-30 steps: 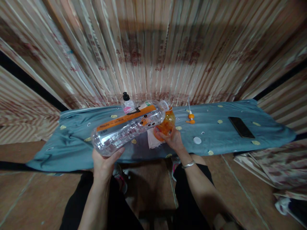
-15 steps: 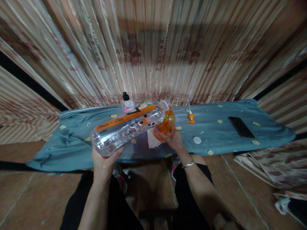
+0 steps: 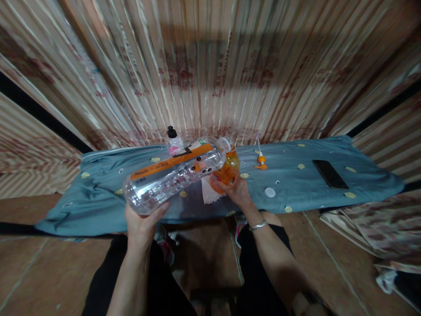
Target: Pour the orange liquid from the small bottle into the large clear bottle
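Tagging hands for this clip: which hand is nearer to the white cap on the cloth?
Right. The right hand, around the orange bottle, is a little left of the white cap; the left hand, holding the clear bottle near its base, is much farther left.

There're 3 btls (image 3: 174, 171) (image 3: 232, 164) (image 3: 176, 145), 2 hands (image 3: 142, 224) (image 3: 239, 190), 1 orng pump (image 3: 261, 160), 1 wht cap (image 3: 270, 192), 1 phone (image 3: 330, 174).

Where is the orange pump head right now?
In the head view, the orange pump head lies on the blue-green cloth, to the right of the orange bottle in the right hand and just beyond the white cap.
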The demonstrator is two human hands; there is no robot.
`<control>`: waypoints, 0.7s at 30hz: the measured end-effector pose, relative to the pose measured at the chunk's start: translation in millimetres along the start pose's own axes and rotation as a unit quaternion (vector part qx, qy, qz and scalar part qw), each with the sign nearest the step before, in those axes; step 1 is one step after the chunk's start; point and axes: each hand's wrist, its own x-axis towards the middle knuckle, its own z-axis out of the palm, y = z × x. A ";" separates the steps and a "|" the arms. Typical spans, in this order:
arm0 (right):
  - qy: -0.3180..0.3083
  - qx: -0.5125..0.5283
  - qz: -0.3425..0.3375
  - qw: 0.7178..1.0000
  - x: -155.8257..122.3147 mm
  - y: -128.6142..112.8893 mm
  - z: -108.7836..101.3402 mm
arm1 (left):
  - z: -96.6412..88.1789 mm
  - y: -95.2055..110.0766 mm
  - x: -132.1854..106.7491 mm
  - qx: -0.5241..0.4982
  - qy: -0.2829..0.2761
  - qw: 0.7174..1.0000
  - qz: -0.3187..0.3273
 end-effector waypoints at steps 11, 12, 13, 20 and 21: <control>0.004 0.002 -0.003 1.000 0.7 1.1 -0.7 | 0.0 1.7 0.0 0.022 -0.011 0.999 0.020; 0.005 0.006 -0.003 1.000 0.7 0.9 -0.7 | 0.0 1.9 -0.1 0.019 -0.010 0.999 0.025; 0.005 0.009 -0.004 1.000 0.6 0.7 -0.7 | 0.0 2.1 -0.1 0.019 -0.020 0.999 0.021; 0.007 -0.002 -0.010 1.000 0.7 3.6 1.0 | 0.2 2.1 0.7 0.002 -0.022 1.000 0.014; 0.008 -0.004 -0.012 1.000 0.8 4.5 1.4 | 0.3 2.2 0.7 0.001 -0.019 1.000 0.012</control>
